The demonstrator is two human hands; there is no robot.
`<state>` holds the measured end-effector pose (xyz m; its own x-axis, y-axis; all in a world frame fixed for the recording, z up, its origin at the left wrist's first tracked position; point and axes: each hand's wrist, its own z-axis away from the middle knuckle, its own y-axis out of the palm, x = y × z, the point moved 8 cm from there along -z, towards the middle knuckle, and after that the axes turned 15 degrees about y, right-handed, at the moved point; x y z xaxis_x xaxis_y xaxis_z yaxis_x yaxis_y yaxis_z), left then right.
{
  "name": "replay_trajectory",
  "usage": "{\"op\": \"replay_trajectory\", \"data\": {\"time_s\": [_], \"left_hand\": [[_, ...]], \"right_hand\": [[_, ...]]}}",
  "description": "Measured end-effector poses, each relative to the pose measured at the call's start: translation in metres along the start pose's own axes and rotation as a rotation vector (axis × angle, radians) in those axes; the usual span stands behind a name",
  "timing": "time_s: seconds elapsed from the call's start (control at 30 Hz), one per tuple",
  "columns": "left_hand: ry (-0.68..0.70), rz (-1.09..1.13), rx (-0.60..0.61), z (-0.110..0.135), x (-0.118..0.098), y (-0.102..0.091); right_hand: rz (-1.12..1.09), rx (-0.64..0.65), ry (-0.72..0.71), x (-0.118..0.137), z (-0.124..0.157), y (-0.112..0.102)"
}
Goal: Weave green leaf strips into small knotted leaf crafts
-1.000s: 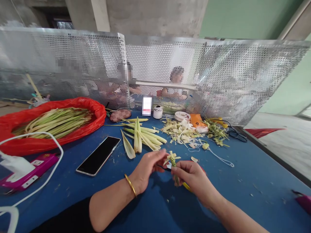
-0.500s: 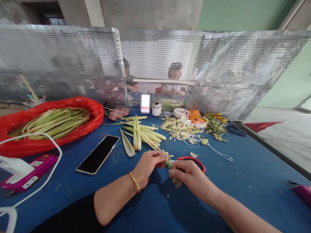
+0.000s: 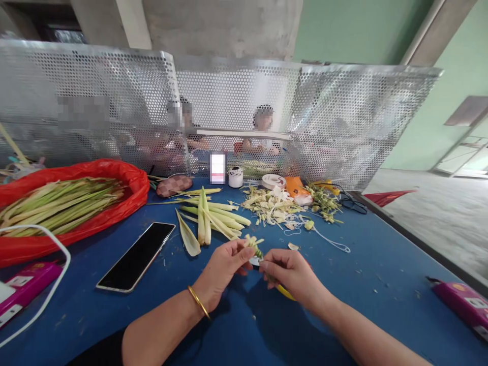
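My left hand [image 3: 227, 264], with a gold bangle at its wrist, pinches a small pale-green plaited leaf piece [image 3: 254, 244] at its frayed top. My right hand [image 3: 292, 274] has its fingers closed on the lower end of the same piece, close beside the left fingertips. Below the right hand shows a yellow curved handle [image 3: 285, 293], mostly covered; what tool it belongs to is hidden. Beyond my hands lie several broad pale-green leaf strips [image 3: 205, 218] and a heap of leaf scraps [image 3: 269, 203].
On the blue table [image 3: 183, 335] lie a black phone [image 3: 137, 256], purple power strips [image 3: 459, 300] and a tape roll [image 3: 273, 181]. A red bag [image 3: 139, 185] holds long green leaves. Behind a perforated metal screen [image 3: 236, 91] sit other people.
The view has turned slightly right. Both hands still hold the plaited piece, now tilted differently. The red tool handle beside my right hand is now mostly hidden, and a yellow handle shows beneath it.
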<state>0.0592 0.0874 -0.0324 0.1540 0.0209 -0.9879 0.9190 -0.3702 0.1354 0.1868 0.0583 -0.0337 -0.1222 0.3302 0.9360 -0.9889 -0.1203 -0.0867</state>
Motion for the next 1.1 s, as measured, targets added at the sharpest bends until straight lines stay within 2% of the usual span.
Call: {"op": "replay_trajectory", "data": {"time_s": [0.17, 0.33, 0.5, 0.6, 0.63, 0.7, 0.8, 0.9, 0.93, 1.0, 1.1], "left_hand": [[-0.073, -0.066, -0.05, 0.001, 0.006, -0.009], [-0.1, -0.124, -0.047, 0.0, 0.012, -0.01], [-0.089, -0.119, -0.004, -0.001, 0.014, -0.006], [-0.096, -0.111, 0.028, 0.0, 0.015, -0.004], [-0.098, -0.115, 0.031, 0.0, 0.015, -0.004], [-0.104, -0.128, 0.028, 0.001, 0.015, -0.004], [-0.109, -0.159, 0.029, 0.002, 0.015, -0.003], [-0.094, -0.178, 0.031, 0.001, 0.014, -0.003], [-0.087, -0.179, 0.03, 0.001, 0.014, -0.003], [-0.072, -0.184, 0.022, 0.0, 0.011, -0.004], [-0.036, -0.204, -0.002, -0.001, 0.005, -0.007]], "right_hand": [[-0.139, -0.236, -0.017, 0.005, -0.014, -0.053], [-0.235, -0.434, 0.019, 0.001, -0.037, -0.108], [-0.227, -0.607, 0.045, 0.035, -0.066, -0.173], [-0.157, -0.64, 0.077, 0.05, -0.077, -0.192], [-0.12, -0.645, 0.08, 0.052, -0.078, -0.192], [-0.025, -0.636, 0.056, 0.049, -0.073, -0.177], [0.172, -0.543, -0.04, 0.04, -0.053, -0.129], [0.377, -0.407, -0.119, 0.031, -0.022, -0.076], [0.467, -0.373, -0.147, 0.029, -0.011, -0.063], [0.899, -0.287, -0.207, 0.023, 0.007, -0.035], [1.181, -0.204, -0.244, 0.012, 0.021, -0.023]]}}
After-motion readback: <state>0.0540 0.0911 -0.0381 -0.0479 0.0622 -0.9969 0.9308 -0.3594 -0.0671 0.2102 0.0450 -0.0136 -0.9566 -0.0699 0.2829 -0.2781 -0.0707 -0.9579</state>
